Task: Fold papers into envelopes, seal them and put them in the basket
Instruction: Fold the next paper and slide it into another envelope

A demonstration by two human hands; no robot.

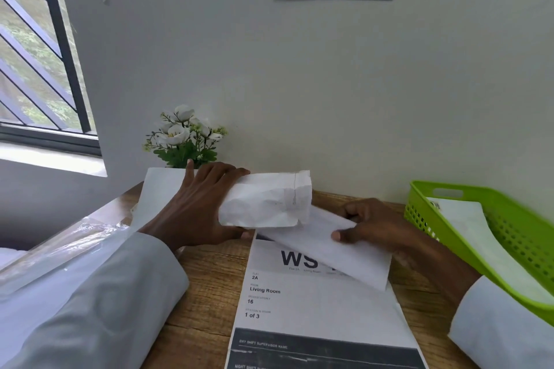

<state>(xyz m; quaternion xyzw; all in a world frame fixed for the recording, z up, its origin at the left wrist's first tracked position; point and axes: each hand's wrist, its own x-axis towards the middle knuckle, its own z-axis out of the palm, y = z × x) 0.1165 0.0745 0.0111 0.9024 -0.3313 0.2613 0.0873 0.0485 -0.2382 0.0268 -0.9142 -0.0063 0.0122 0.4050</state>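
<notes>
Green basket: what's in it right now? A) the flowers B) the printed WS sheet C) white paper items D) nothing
C: white paper items lie inside the green basket at the right; the flowers stand by the wall and the printed WS sheet lies flat on the table.

Lime-green perforated basket [419, 213], white envelope [263, 204] & flowers [180, 129], wood-grain brown table [207, 287], black-banded sheet [314, 308].
</notes>
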